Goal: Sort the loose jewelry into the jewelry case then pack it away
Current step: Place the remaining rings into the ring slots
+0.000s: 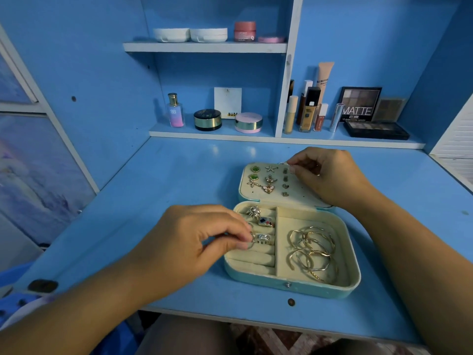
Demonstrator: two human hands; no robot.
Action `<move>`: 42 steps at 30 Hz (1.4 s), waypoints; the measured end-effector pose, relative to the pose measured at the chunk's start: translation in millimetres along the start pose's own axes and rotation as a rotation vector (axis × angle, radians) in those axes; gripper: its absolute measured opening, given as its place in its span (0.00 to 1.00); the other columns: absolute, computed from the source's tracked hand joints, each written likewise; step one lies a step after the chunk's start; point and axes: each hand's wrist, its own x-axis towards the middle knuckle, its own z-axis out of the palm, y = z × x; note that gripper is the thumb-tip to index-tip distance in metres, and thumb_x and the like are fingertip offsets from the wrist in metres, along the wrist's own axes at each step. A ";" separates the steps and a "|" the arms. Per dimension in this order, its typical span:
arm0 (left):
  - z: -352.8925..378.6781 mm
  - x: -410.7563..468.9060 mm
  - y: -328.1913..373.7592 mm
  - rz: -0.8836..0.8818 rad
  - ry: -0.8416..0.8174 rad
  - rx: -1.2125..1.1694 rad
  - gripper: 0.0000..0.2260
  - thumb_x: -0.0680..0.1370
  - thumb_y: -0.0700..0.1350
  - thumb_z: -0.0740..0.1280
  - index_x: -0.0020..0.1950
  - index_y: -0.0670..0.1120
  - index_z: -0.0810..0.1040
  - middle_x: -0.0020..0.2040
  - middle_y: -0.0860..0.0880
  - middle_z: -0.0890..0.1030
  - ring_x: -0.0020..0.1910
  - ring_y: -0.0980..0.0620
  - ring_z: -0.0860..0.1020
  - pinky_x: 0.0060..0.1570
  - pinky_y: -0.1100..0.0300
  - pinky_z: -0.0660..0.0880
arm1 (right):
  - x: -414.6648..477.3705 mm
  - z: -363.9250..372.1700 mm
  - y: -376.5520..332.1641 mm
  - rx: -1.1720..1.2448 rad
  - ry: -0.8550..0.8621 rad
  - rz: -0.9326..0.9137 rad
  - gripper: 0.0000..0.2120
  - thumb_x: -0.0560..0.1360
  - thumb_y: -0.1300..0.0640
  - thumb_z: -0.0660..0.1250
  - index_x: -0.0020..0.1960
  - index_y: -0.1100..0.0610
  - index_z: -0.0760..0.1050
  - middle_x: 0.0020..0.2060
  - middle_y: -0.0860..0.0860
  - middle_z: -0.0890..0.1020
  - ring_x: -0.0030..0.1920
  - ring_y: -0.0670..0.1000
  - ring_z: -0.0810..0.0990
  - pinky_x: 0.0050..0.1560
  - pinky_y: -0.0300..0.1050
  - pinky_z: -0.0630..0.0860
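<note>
A light-blue jewelry case [294,286] lies open on the blue desk, cream-lined inside. Its lid [302,194] lies flat behind and carries several earrings [269,179] pinned in rows. The left compartment has ring rolls with three rings [265,222]; the right compartment holds several gold bangles [311,248]. My left hand [194,242] pinches a silver ring [252,238] at the ring rolls. My right hand [330,172] rests over the lid's far right corner, fingertips pinching a small thin ring-shaped piece [288,163] that is mostly hidden.
Behind the case a low shelf [217,134] holds a perfume bottle [175,111], round compacts, foundation tubes [309,108] and eyeshadow palettes [375,129]. A higher shelf carries white compacts and a pink jar [245,31]. The desk's front edge [230,316] runs just below the case.
</note>
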 end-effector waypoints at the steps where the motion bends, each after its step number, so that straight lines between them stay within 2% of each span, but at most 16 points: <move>1: 1.5 0.5 -3.0 0.042 -0.019 0.030 0.02 0.74 0.42 0.73 0.45 0.45 0.85 0.46 0.54 0.84 0.49 0.64 0.81 0.50 0.69 0.77 | -0.1 -0.1 0.2 0.001 0.002 -0.004 0.05 0.75 0.57 0.69 0.50 0.49 0.81 0.37 0.38 0.79 0.39 0.36 0.77 0.39 0.19 0.67; 7: 1.5 1.7 -15.5 0.162 -0.174 0.169 0.04 0.75 0.42 0.69 0.45 0.46 0.85 0.48 0.54 0.84 0.49 0.63 0.80 0.51 0.72 0.75 | 0.3 -1.0 0.8 0.012 -0.005 -0.016 0.06 0.75 0.57 0.69 0.50 0.49 0.81 0.39 0.40 0.80 0.39 0.35 0.76 0.40 0.20 0.68; 10: -3.1 5.0 -17.6 0.153 -0.251 0.176 0.06 0.76 0.45 0.68 0.45 0.49 0.84 0.47 0.56 0.84 0.48 0.63 0.80 0.48 0.67 0.78 | 0.2 -0.6 1.0 0.006 -0.004 -0.023 0.06 0.75 0.57 0.69 0.50 0.49 0.81 0.38 0.40 0.80 0.39 0.36 0.76 0.40 0.21 0.69; 12: -8.0 8.9 -18.0 0.151 -0.311 0.260 0.07 0.77 0.51 0.66 0.45 0.53 0.83 0.45 0.61 0.83 0.48 0.60 0.78 0.45 0.61 0.77 | 0.3 -0.2 1.3 0.003 -0.009 -0.016 0.06 0.75 0.57 0.69 0.50 0.49 0.81 0.38 0.39 0.80 0.39 0.35 0.76 0.40 0.22 0.69; 15: -14.8 14.7 -14.5 0.128 -0.338 0.314 0.09 0.78 0.57 0.64 0.44 0.57 0.82 0.45 0.65 0.81 0.51 0.59 0.73 0.48 0.60 0.74 | -0.1 -0.7 -0.3 0.010 0.001 -0.023 0.06 0.75 0.57 0.69 0.50 0.49 0.81 0.38 0.39 0.80 0.37 0.34 0.76 0.40 0.23 0.69; 17: -13.3 21.8 -17.2 0.065 -0.296 0.165 0.10 0.78 0.56 0.64 0.43 0.55 0.83 0.47 0.63 0.81 0.52 0.58 0.75 0.50 0.63 0.73 | -2.0 -3.5 -7.2 0.069 0.021 -0.053 0.06 0.74 0.58 0.71 0.48 0.48 0.81 0.36 0.39 0.80 0.36 0.34 0.76 0.39 0.24 0.70; 20: -1.1 43.4 -44.1 -0.164 -0.032 -0.017 0.10 0.77 0.53 0.64 0.45 0.52 0.83 0.46 0.57 0.82 0.48 0.56 0.79 0.47 0.61 0.74 | -8.4 -10.2 -28.2 0.394 -0.060 -0.085 0.07 0.70 0.59 0.74 0.44 0.49 0.80 0.36 0.47 0.84 0.36 0.40 0.80 0.44 0.31 0.77; 22: 9.7 53.9 -76.8 -0.357 0.023 0.110 0.09 0.78 0.53 0.65 0.54 0.53 0.82 0.52 0.56 0.81 0.47 0.56 0.79 0.47 0.61 0.74 | -13.3 -14.2 -39.8 0.553 -0.213 -0.110 0.06 0.67 0.59 0.73 0.44 0.55 0.81 0.39 0.53 0.85 0.39 0.47 0.83 0.46 0.41 0.80; 24: 19.0 51.5 -100.3 -0.440 -0.053 0.246 0.15 0.78 0.54 0.64 0.62 0.51 0.79 0.59 0.53 0.78 0.49 0.51 0.79 0.51 0.60 0.73 | -19.3 -18.9 -47.1 0.587 -0.393 -0.124 0.08 0.65 0.61 0.74 0.45 0.61 0.82 0.39 0.56 0.85 0.40 0.51 0.83 0.45 0.44 0.81; 27: 24.6 45.1 -114.2 -0.456 -0.110 0.288 0.22 0.75 0.58 0.62 0.64 0.49 0.78 0.64 0.51 0.76 0.62 0.51 0.75 0.65 0.57 0.70 | -29.0 -24.2 -59.1 0.542 -0.637 -0.147 0.09 0.66 0.65 0.75 0.46 0.62 0.82 0.39 0.55 0.86 0.41 0.50 0.84 0.44 0.39 0.79; 31: 24.5 45.7 -116.5 -0.494 -0.110 0.311 0.18 0.77 0.55 0.65 0.65 0.52 0.77 0.67 0.53 0.73 0.67 0.54 0.71 0.69 0.57 0.65 | -40.0 -21.2 -75.3 0.375 -0.812 -0.197 0.08 0.68 0.63 0.75 0.47 0.57 0.83 0.39 0.49 0.86 0.41 0.46 0.85 0.46 0.39 0.80; 34: 25.0 45.6 -118.0 -0.487 -0.091 0.289 0.19 0.76 0.57 0.64 0.64 0.53 0.77 0.66 0.53 0.74 0.66 0.55 0.71 0.68 0.60 0.65 | -44.6 -21.4 -80.1 0.292 -0.819 -0.197 0.07 0.68 0.59 0.76 0.46 0.54 0.83 0.38 0.46 0.85 0.40 0.42 0.84 0.44 0.36 0.78; 37: 25.6 44.8 -121.3 -0.480 -0.075 0.284 0.16 0.78 0.52 0.67 0.64 0.52 0.78 0.66 0.53 0.74 0.66 0.55 0.72 0.66 0.63 0.63 | -46.4 -21.8 -79.7 0.189 -0.775 -0.198 0.06 0.67 0.56 0.77 0.43 0.50 0.83 0.36 0.42 0.84 0.37 0.40 0.81 0.39 0.31 0.73; 39: 25.2 45.2 -122.6 -0.475 -0.074 0.281 0.16 0.77 0.54 0.67 0.64 0.52 0.78 0.65 0.53 0.74 0.65 0.54 0.72 0.65 0.63 0.64 | -46.5 -20.1 -79.8 0.142 -0.753 -0.201 0.06 0.67 0.54 0.77 0.42 0.50 0.83 0.36 0.41 0.84 0.37 0.40 0.81 0.39 0.32 0.74; 42: 24.7 45.9 -121.6 -0.496 -0.089 0.255 0.23 0.72 0.60 0.62 0.63 0.53 0.78 0.65 0.54 0.74 0.65 0.55 0.72 0.67 0.60 0.65 | -46.8 -17.2 -80.6 0.103 -0.720 -0.228 0.06 0.66 0.53 0.78 0.42 0.50 0.83 0.35 0.41 0.84 0.38 0.40 0.81 0.40 0.34 0.76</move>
